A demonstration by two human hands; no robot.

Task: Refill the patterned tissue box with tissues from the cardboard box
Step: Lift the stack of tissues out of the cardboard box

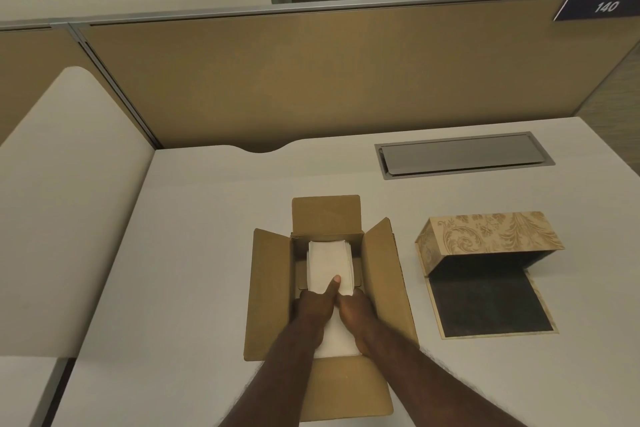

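Observation:
An open cardboard box (273,291) with its four flaps spread sits on the white desk in front of me. Inside lies a white stack of tissues (329,263). Both hands are down in the box at the near end of the stack. My left hand (313,305) grips its left side, thumb lying on top. My right hand (356,308) holds the right side, fingers hidden under or beside the stack. The patterned tissue box (491,232) stands to the right, beige with a gold leaf design, hinged open, its dark-lined base panel (485,302) flat on the desk.
A grey metal cable hatch (464,154) is set into the white desk (194,253) behind the patterned box. A tan partition wall (311,80) closes the desk's far edge. A cream cushioned seat (65,201) lies to the left.

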